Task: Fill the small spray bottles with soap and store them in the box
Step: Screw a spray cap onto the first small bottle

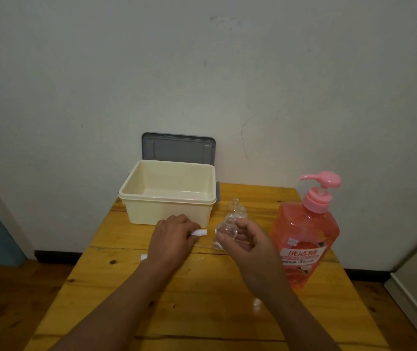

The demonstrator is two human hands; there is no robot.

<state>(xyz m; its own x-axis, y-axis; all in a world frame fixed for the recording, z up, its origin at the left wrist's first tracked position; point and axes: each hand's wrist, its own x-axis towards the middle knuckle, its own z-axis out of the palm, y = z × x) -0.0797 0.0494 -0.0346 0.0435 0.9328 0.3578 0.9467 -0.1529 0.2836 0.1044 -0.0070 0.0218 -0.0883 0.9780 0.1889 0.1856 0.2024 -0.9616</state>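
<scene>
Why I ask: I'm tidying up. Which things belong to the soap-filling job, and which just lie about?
Job: small spray bottles, white spray cap, pink soap bottle, cream box, grey lid.
Lying about: nothing sure; the clear bit on the wooden table is too blurred.

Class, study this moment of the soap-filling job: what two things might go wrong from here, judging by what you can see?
1. The small clear bottle in the right hand has a narrow open neck; soap from the pump bottle may miss it and spill onto the table.
2. The other clear bottles stand just behind that hand, so a reach toward the pump could knock them over.
</scene>
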